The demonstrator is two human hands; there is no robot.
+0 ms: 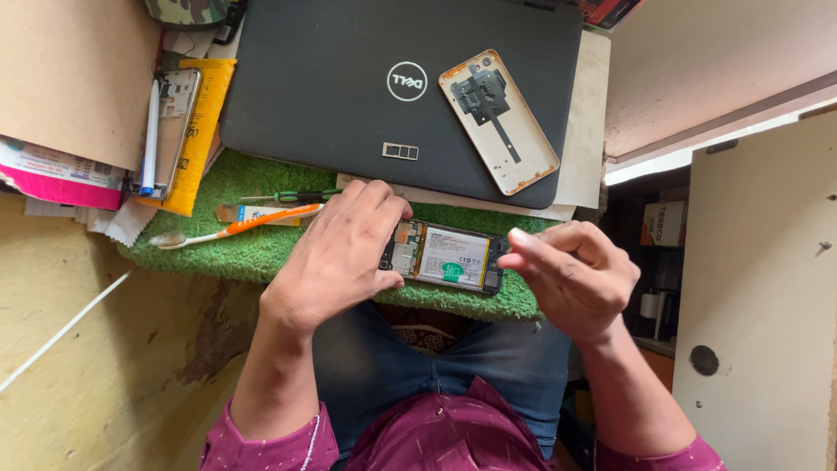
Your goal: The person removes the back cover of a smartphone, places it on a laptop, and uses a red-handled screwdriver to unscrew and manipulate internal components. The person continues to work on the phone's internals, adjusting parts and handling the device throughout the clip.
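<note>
An opened phone [449, 256] with its battery and circuit board exposed lies on a green grass-like mat [253, 249]. My left hand [340, 253] covers and grips the phone's left end. My right hand [571, 275] hovers at the phone's right end, fingers curled together, thumb and forefinger close to the phone's edge; whether they pinch anything I cannot tell. The phone's removed back cover [499, 120], gold-rimmed, lies inside up on a closed black laptop [349, 78] behind the mat.
An orange-handled toothbrush [235, 228] and a green-handled screwdriver [292, 197] lie on the mat left of my hand. A yellow packet [202, 131], a pen [150, 131] and papers are at far left. A small metal tray [400, 151] rests on the laptop.
</note>
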